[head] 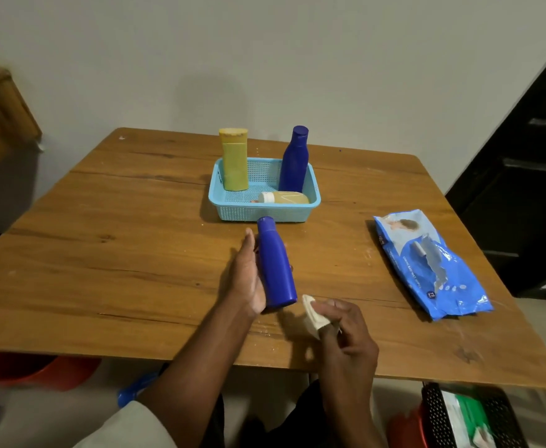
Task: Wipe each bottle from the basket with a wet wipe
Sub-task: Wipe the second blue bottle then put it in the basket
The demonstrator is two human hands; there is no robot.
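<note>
Wooden table (135, 253): left hand (249, 279) grips blue bottle (276, 266) before basket (265, 211); right hand (346, 331) pinches folded wet wipe (312, 313).

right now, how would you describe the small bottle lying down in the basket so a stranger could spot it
On the wooden table, find the light blue mesh basket near the far edge. Along its near wall, at the foot of the tall dark blue bottle, lies the small bottle. It is the only one on its side: pale yellow, white cap pointing left, far shorter than the upright yellow bottle.
</note>
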